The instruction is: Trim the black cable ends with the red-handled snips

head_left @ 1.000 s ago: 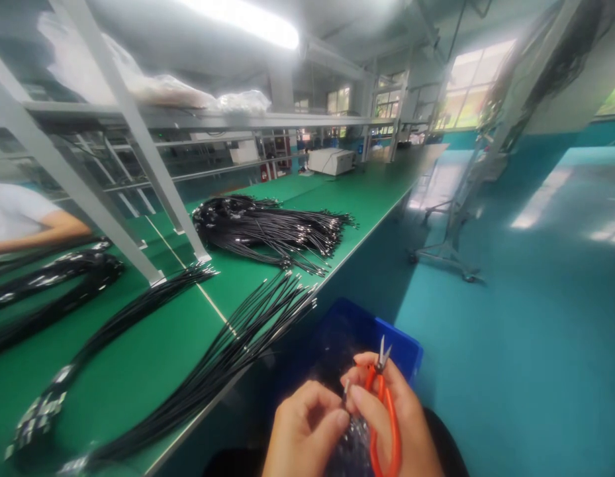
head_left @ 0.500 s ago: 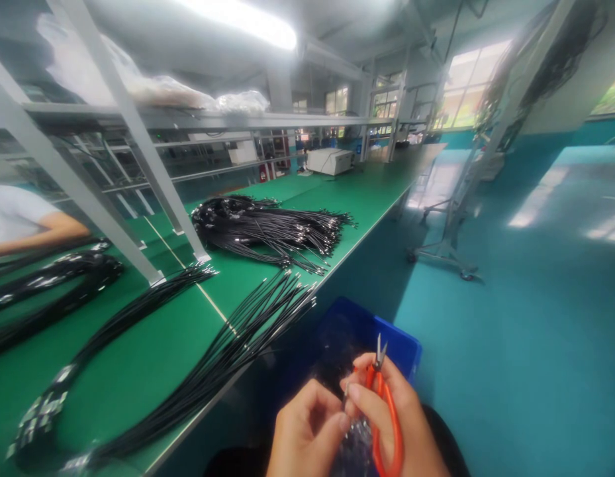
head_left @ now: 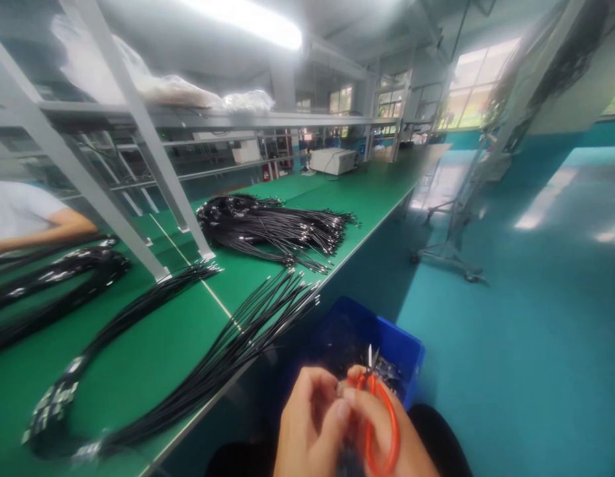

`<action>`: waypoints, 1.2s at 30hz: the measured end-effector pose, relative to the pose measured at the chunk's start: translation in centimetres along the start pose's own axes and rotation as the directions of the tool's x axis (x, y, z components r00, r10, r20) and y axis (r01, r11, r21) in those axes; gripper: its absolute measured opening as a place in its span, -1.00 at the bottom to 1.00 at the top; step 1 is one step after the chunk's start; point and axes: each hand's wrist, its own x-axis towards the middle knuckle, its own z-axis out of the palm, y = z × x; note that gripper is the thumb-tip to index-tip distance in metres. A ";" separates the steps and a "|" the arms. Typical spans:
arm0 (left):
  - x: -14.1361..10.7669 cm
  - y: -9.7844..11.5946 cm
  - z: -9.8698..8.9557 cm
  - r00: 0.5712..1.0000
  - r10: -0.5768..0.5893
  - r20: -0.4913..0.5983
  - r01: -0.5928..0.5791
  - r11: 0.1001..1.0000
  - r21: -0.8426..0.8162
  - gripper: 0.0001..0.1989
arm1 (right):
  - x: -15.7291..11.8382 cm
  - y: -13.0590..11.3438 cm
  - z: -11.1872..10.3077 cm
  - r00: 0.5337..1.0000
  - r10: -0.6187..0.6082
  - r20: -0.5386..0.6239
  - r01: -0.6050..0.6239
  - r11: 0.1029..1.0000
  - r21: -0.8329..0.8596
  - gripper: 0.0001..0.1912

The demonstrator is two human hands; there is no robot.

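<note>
Orange-handled scissors (head_left: 386, 424) rest in my right hand (head_left: 391, 434), their short metal blades pointing up and slightly apart. The thumb and a finger of that hand also meet my left hand (head_left: 310, 417) at a tiny item too small to name. My left fingers are closed in a pinch there. Both hands are over a blue bin (head_left: 404, 351) holding small dark and shiny pieces. To the left, a bundle of black cables (head_left: 208, 371) with metal-tipped ends lies curved on the green table (head_left: 138, 371).
A larger heap of black cables (head_left: 267, 225) lies farther back, with a white box (head_left: 333, 161) beyond it. Grey shelf posts (head_left: 138, 119) rise from the table. A person in a white sleeve (head_left: 24, 209) is at the left. A wheeled rack (head_left: 451, 245) stands on the floor at right.
Both hands have come closer together, and the scissors have dropped a little and tilted. More of the bin's contents shows behind them. The view has shifted slightly.
</note>
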 end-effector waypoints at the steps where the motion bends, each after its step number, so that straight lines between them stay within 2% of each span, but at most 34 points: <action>1: 0.1 0.1 0.0 0.999 0.029 -0.028 -0.028 0.998 0.054 -0.73 | 0.1 0.2 0.0 1.000 -0.013 -0.001 0.013 1.000 -0.006 -0.61; 2: 0.3 0.2 0.0 0.998 0.040 -0.045 -0.036 0.995 0.098 -0.76 | 0.2 0.4 0.1 1.000 -0.023 0.002 0.023 1.000 -0.014 -0.61; 4: 0.7 0.3 -0.1 1.000 -0.014 -0.025 0.016 0.995 0.102 -0.80 | 0.5 0.5 0.0 0.999 -0.033 0.017 0.033 0.999 -0.037 -0.63; 7: 1.4 0.4 -0.6 0.987 -0.121 0.106 0.126 0.991 -0.046 -0.78 | 0.8 0.4 -0.4 0.999 -0.002 0.040 0.004 0.999 -0.047 -0.69; 9: 1.7 0.3 -0.9 0.979 -0.129 0.155 0.150 0.979 -0.135 -0.78 | 0.9 0.4 -0.8 0.996 0.056 0.070 -0.056 0.998 0.000 -0.78; 12: 1.7 0.2 -1.1 0.982 -0.124 0.145 0.154 0.963 -0.222 -0.78 | 1.1 0.5 -1.0 0.991 0.100 0.093 -0.107 0.991 0.081 -0.84; 17: 1.6 0.5 -0.8 0.984 -0.153 0.096 0.173 0.949 -0.262 -0.77 | 1.4 0.6 -0.9 0.990 0.126 0.062 -0.132 0.986 0.103 -0.78; 22: 1.8 1.0 -0.4 0.981 -0.121 0.154 0.162 0.941 -0.296 -0.76 | 1.4 0.5 -0.8 0.989 0.138 0.052 -0.143 0.986 0.092 -0.78; 27: 1.8 1.1 -0.7 0.958 -0.238 0.159 0.283 0.867 -0.410 -0.78 | 1.4 0.6 -0.8 0.987 0.121 0.109 -0.135 0.982 0.129 -0.85; 31: 1.9 0.9 -0.8 0.972 -0.220 0.087 0.236 0.910 -0.342 -0.77 | 1.5 0.8 -0.8 0.987 0.126 0.099 -0.139 0.982 0.130 -0.80; 34: 2.0 0.8 -0.8 0.985 -0.120 0.120 0.148 0.953 -0.262 -0.77 | 1.6 0.6 -0.5 0.984 0.167 0.055 -0.173 0.977 0.126 -0.79; 36: 2.0 0.9 -0.9 0.989 -0.094 0.116 0.120 0.963 -0.241 -0.77 | 1.6 0.3 -0.2 0.985 0.166 0.045 -0.171 0.974 0.151 -0.77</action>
